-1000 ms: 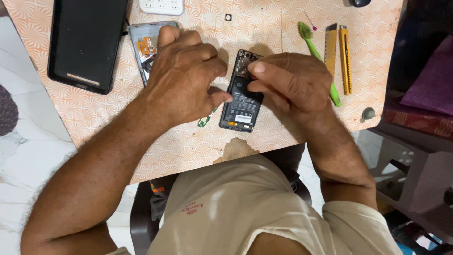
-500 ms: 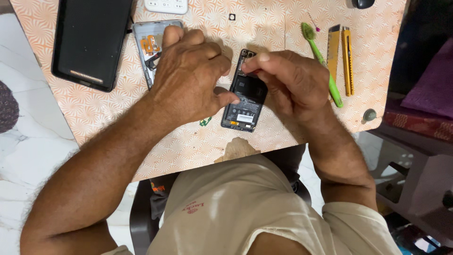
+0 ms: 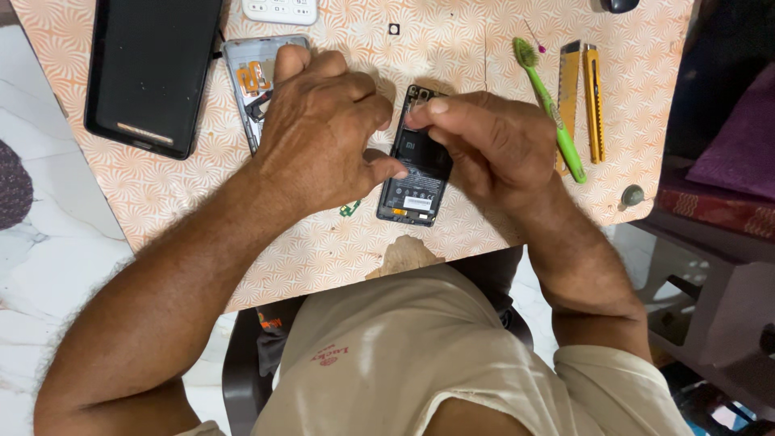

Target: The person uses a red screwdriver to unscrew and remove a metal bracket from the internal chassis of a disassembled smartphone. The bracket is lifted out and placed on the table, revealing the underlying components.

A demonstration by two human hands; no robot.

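The job in hand looked like work on the insides of an opened phone (image 3: pixel 416 173) — one phone, back cover off, lying flat on the patterned counter (image 3: pixel 323 250) just in front of the person's chest, near its front edge. The left hand (image 3: pixel 323 141) lay curled beside the phone, thumb tip touching its left edge to steady it; nothing showed inside that grip. The right hand (image 3: pixel 492 145) reached over the phone's top end with fingertips pinched together at the upper corner — whether they gripped a small part or only pressed could not be told. By my judgement, the next move called for a fine, steady pull or press at that corner while the left thumb kept the body from sliding. A small green chip (image 3: pixel 349 209) lay just left of the phone. Farther out lay one green toothbrush (image 3: pixel 550 105), two box cutters (image 3: pixel 583 93) side by side, and one grey phone frame (image 3: pixel 246 77) partly under the left hand. Farthest were one black tablet (image 3: pixel 149 69), one white keypad (image 3: pixel 281 10) and one tiny black square ring (image 3: pixel 394 29).
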